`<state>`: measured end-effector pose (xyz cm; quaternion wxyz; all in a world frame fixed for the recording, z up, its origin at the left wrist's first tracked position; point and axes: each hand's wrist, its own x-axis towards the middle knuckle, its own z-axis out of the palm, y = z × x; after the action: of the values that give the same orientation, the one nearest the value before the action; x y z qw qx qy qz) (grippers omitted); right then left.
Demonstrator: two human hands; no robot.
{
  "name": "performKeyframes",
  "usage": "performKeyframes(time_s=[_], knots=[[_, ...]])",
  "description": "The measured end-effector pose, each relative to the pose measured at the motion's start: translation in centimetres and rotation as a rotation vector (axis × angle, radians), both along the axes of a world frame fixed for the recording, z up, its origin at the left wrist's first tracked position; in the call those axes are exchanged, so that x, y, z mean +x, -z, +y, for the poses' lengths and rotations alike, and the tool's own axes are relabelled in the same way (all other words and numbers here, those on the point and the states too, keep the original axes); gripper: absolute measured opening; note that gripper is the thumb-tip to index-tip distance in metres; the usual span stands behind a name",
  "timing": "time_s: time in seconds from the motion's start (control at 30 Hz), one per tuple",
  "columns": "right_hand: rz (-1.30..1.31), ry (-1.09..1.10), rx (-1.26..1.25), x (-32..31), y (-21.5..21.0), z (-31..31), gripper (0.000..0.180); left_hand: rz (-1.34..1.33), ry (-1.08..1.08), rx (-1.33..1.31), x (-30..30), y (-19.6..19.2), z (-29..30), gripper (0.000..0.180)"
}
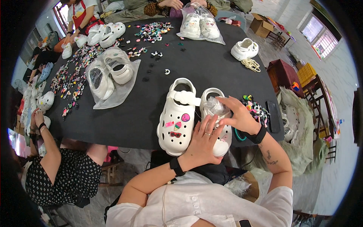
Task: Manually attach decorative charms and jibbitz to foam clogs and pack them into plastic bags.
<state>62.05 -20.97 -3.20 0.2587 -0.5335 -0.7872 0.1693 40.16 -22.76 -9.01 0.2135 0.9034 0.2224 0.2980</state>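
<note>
Two white clogs lie side by side at the table's near edge. The left clog point(172, 130) carries several charms: a pink round face, an ice cream, red sunglasses and a pink piece. My left hand point(204, 142) lies across the front of the right clog point(223, 145), fingers stretched over its upper and thumb by the toe, gripping it. Crumpled clear plastic point(216, 106) bulges at that clog's opening. Around this plastic curve the thumb and fingers of my right hand point(242, 115). Much of the right clog is hidden beneath both hands.
Loose charms point(254, 109) and a black phone-like slab point(272, 116) lie to the right. Bagged clogs point(113, 77) stand left, another bagged pair point(200, 28) at the far side. A white clog point(245, 49) sits far right beside cord. Other people work around the black table point(151, 98).
</note>
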Motion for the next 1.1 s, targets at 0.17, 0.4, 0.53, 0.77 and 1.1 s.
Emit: performKeyframes(time_s=[0.17,0.4,0.53,0.77,1.1], knots=[[-0.073,-0.043,0.042,-0.1,0.7,0.3,0.089,-0.07,0.022,-0.017,0.0,1.0,0.0,0.129],[0.029,-0.092,0.041,0.3,2.5,1.9,0.068,-0.067,0.036,-0.075,0.0,1.2,0.1,0.138],[-0.005,-0.139,-0.149,0.3,2.4,2.9,0.064,-0.047,0.021,-0.086,-0.2,1.1,-0.2,0.139],[-0.002,-0.153,-0.224,0.1,2.6,2.6,0.057,-0.062,0.038,-0.152,-0.1,1.0,-0.2,0.136],[-0.067,0.004,0.202,-2.4,0.3,-1.8,0.084,-0.265,0.006,-0.152,0.2,2.6,-0.7,0.133]])
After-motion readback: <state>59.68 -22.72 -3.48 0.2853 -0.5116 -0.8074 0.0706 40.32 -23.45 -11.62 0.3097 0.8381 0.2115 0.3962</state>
